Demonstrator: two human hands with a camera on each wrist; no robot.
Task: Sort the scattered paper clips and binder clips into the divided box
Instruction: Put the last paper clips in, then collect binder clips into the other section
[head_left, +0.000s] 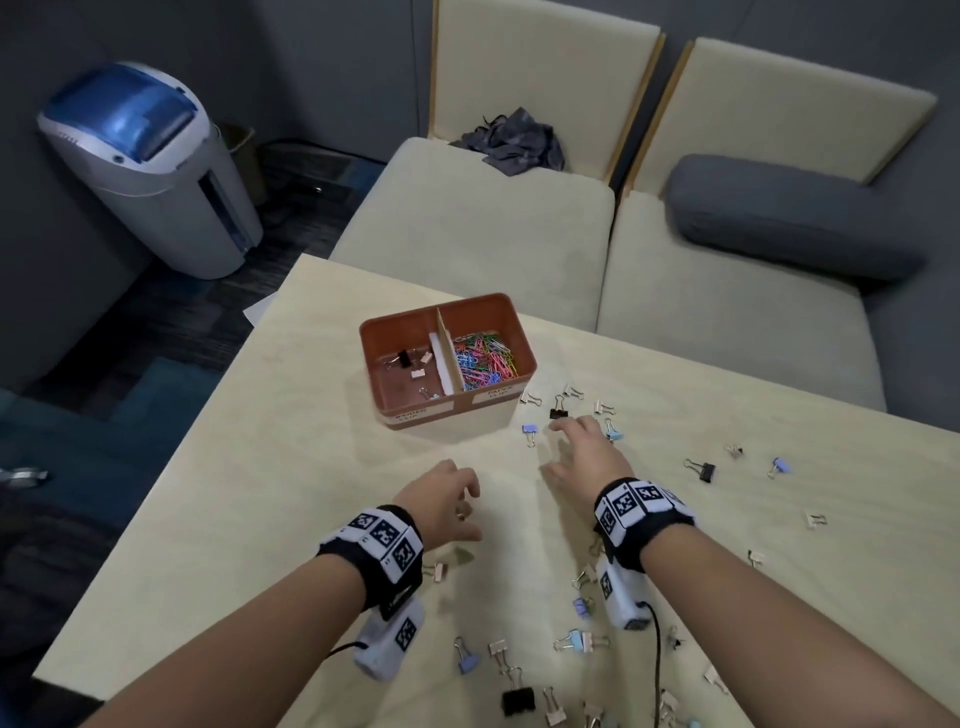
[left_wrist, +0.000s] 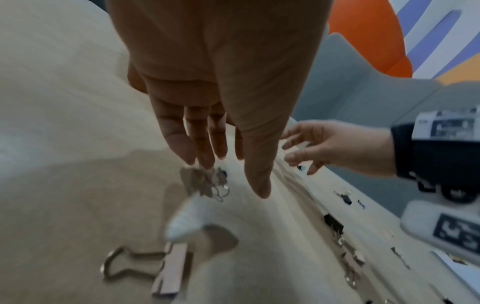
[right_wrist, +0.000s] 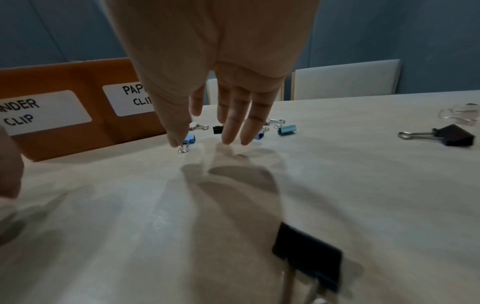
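Observation:
An orange divided box (head_left: 395, 318) stands mid-table. Its left compartment holds a few binder clips (head_left: 410, 364); its right one holds coloured paper clips (head_left: 483, 358). Labels on its front wall (right_wrist: 78, 78) read binder clip and paper clip. My right hand (head_left: 556, 449) (right_wrist: 202, 143) hovers with straight, spread fingers over clips right of the box, its thumb tip beside a blue binder clip (right_wrist: 189, 139) (head_left: 530, 430) and a small black one (right_wrist: 217, 129) beyond. My left hand (head_left: 470, 512) (left_wrist: 233, 179) is empty, fingers extended; a blurred silver-grey clip (left_wrist: 207, 183) lies just past its fingertips.
Several binder clips lie scattered on the right half of the pale table (head_left: 291, 467), including a pink one (left_wrist: 168, 269) under my left wrist, a black one (head_left: 704, 470) and a cluster near the front edge (head_left: 519, 699). Beige sofa seats (head_left: 467, 218) and a waste bin (head_left: 156, 171) stand behind.

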